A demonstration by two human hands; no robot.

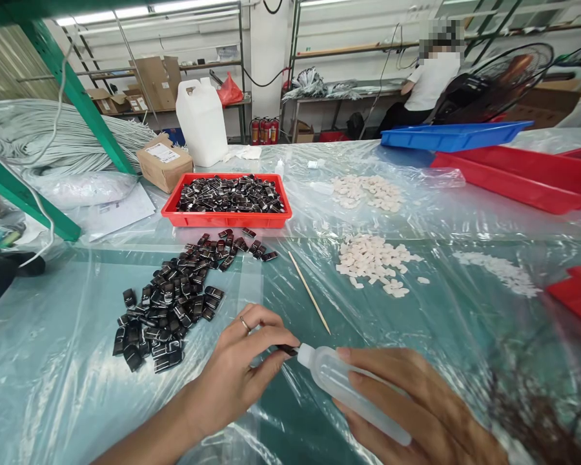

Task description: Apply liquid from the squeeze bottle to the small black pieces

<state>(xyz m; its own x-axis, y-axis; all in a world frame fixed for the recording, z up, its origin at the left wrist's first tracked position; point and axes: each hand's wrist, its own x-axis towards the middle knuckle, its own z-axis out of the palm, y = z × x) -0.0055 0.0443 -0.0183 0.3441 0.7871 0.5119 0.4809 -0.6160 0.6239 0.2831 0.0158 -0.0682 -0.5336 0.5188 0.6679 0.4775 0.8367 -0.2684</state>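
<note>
Squeeze bottle (348,387): near centre, lying slantwise in the right hand (416,413), fingers wrapped round its clear body, nozzle aimed far-left.
Black piece (287,349): right at the bottle's tip, pinched between thumb and fingertips of the left hand (237,368); only a sliver shows.
Table (77,387): covered in clear plastic sheeting, crinkled all over.
Red tray (226,218): far of the hands, full of black pieces.
Loose black pile (174,303): left of the hands, spread toward the tray.
White pieces (372,261): right and beyond, well apart from both hands.
Wooden stick (308,292): lying between the black pile and white pieces, just beyond the left hand.
</note>
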